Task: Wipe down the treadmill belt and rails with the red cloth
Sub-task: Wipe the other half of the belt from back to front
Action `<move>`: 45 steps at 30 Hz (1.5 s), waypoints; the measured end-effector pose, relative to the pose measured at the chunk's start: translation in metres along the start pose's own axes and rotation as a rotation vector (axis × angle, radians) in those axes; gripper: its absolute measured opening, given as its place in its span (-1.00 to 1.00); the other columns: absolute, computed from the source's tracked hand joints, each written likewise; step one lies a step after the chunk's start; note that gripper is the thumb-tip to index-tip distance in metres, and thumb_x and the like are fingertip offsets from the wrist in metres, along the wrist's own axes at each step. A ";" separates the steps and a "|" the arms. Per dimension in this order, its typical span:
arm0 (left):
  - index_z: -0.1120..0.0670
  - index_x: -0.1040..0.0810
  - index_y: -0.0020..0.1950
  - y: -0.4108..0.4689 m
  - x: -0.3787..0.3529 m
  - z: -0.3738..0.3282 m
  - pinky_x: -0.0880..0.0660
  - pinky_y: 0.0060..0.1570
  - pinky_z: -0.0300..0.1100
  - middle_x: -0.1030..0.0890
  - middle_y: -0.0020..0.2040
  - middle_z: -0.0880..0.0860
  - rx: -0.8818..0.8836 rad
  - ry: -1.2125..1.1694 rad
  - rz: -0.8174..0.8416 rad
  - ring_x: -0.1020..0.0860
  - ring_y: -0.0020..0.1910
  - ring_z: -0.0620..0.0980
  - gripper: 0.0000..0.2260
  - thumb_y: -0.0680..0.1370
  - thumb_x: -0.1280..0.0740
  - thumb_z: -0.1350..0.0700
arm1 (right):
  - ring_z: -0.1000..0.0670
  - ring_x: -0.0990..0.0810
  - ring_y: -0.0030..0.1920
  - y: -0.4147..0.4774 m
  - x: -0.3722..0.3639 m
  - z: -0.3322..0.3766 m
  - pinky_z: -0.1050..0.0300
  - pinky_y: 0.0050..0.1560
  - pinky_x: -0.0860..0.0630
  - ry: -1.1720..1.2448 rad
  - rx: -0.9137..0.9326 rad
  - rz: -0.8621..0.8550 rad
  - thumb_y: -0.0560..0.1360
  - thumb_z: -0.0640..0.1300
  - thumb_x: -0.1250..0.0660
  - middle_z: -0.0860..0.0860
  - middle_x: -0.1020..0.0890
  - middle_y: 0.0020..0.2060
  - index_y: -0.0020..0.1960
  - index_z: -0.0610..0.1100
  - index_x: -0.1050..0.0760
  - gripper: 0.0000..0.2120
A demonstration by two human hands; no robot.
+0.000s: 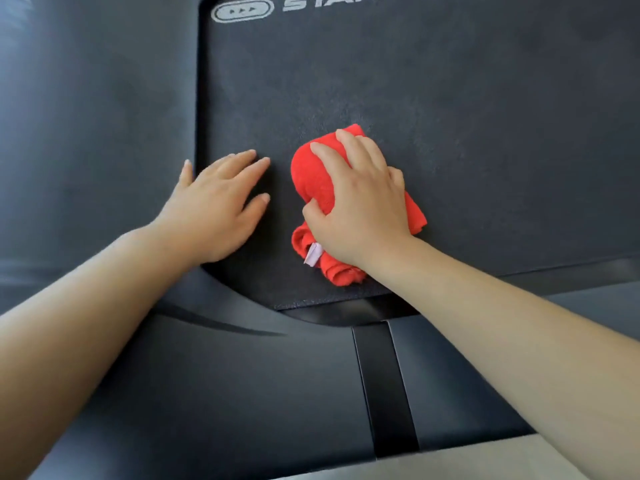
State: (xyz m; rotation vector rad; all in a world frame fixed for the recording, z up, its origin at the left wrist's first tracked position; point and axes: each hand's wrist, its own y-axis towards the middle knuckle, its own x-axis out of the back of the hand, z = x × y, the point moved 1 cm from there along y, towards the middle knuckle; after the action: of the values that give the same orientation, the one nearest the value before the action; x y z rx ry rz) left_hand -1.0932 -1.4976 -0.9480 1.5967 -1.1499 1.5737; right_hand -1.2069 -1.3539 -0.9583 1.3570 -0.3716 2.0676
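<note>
A: Head view. Where is the red cloth (pixel 313 181), and who has it?

B: Bunched on the treadmill belt (pixel 450 116), close to the belt's near edge. The right hand (pixel 363 202) lies over it, fingers curled across the top and thumb tucked into a fold, gripping it. The left hand (pixel 218 206) lies flat and released on the belt just left of the cloth, holding nothing.

A: How will the cloth handle?

B: By the look of it, light, soft and limp; it likely bunches and folds rather than sliding as one piece. A palm-down hold over the thick middle of the wad looks best, since loose ends trail out under the wrist, where a pale tag (pixel 313 254) shows.

A: What lies around the cloth?

B: Far beyond it, a white printed logo (pixel 242 10) on the belt. Left of it, past the left hand, the smooth dark left rail (pixel 104 133). On the person's side of it, the curved rear cover (pixel 207 393) with a black strip (pixel 384 386).

A: Anything in the way?

B: Only the left hand, which sits in the path of any leftward stroke from the cloth toward that rail.
</note>
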 end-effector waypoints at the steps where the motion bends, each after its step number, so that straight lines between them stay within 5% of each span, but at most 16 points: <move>1: 0.01 -0.12 0.52 0.002 -0.007 -0.009 0.01 0.40 0.26 -0.11 0.54 0.04 0.019 -0.009 0.002 -0.08 0.51 0.04 -0.48 0.58 -0.08 -0.08 | -0.05 -0.07 0.49 0.002 0.000 0.001 -0.14 0.30 -0.20 0.002 -0.005 0.005 0.40 0.03 -0.28 -0.01 -0.18 0.49 0.42 0.04 -0.26 -0.41; 6: 0.10 0.04 0.54 -0.001 -0.029 -0.033 0.09 0.43 0.15 0.08 0.55 0.14 0.109 -0.055 -0.030 0.10 0.52 0.13 -0.43 0.60 -0.04 -0.09 | -0.07 -0.17 0.43 -0.022 0.011 -0.008 -0.13 0.21 -0.31 0.003 0.057 0.006 0.37 -0.02 -0.29 -0.03 -0.26 0.45 0.40 0.00 -0.32 -0.41; 17: 0.10 -0.01 0.53 0.006 -0.035 -0.032 0.10 0.42 0.20 0.05 0.55 0.16 0.134 -0.084 -0.057 0.09 0.51 0.15 -0.43 0.59 -0.03 -0.10 | -0.07 -0.15 0.44 -0.021 0.029 -0.052 -0.14 0.22 -0.29 -0.030 -0.168 -0.099 0.40 -0.02 -0.28 -0.01 -0.24 0.45 0.40 0.00 -0.30 -0.43; 23: -0.16 -0.07 0.51 0.001 -0.030 -0.052 -0.03 0.34 0.37 -0.04 0.55 0.06 -0.198 -0.032 -0.038 -0.04 0.50 0.10 -0.49 0.54 0.09 -0.15 | -0.08 -0.18 0.42 -0.043 0.036 -0.065 -0.12 0.17 -0.32 -0.066 -0.071 -0.076 0.41 -0.06 -0.28 -0.03 -0.25 0.45 0.42 0.00 -0.30 -0.43; 28: -0.23 -0.05 0.49 0.005 -0.033 -0.072 0.09 0.39 0.31 -0.03 0.55 -0.03 -0.113 -0.071 -0.028 0.03 0.51 0.05 -0.49 0.53 0.12 -0.22 | -0.08 -0.15 0.43 -0.040 0.054 -0.097 -0.14 0.20 -0.30 -0.093 -0.119 -0.055 0.44 -0.05 -0.25 -0.02 -0.22 0.46 0.43 0.00 -0.25 -0.44; 33: -0.03 -0.01 0.53 0.021 -0.035 -0.119 0.12 0.37 0.32 0.03 0.55 -0.09 -0.042 -0.073 0.000 0.08 0.51 0.03 -0.41 0.54 0.09 -0.24 | -0.07 -0.18 0.43 -0.057 0.086 -0.155 -0.17 0.22 -0.30 -0.093 -0.152 -0.086 0.45 -0.06 -0.24 0.00 -0.25 0.45 0.44 -0.01 -0.25 -0.43; 40: -0.07 0.07 0.54 0.051 -0.026 -0.223 0.08 0.46 0.13 0.06 0.56 -0.05 -0.323 -0.021 0.048 0.08 0.52 0.00 -0.44 0.57 0.07 -0.18 | -0.11 -0.23 0.41 -0.075 0.148 -0.224 -0.17 0.30 -0.29 0.019 -0.180 -0.220 0.47 -0.12 -0.23 -0.02 -0.33 0.42 0.43 -0.08 -0.29 -0.48; 45: -0.07 0.06 0.53 0.058 -0.013 -0.280 0.08 0.47 0.11 0.08 0.56 -0.06 -0.298 -0.046 0.049 0.10 0.52 -0.03 -0.46 0.57 0.08 -0.17 | -0.20 -0.31 0.36 -0.081 0.212 -0.271 -0.20 0.11 -0.36 -0.217 -0.001 -0.320 0.35 -0.06 -0.22 -0.11 -0.38 0.39 0.37 -0.09 -0.37 -0.43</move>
State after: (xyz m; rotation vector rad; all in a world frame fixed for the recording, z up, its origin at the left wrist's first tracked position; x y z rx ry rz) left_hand -1.2703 -1.2727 -0.9393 1.4228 -1.3856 1.3283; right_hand -1.4076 -1.0699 -0.8928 1.5353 -0.2278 1.6666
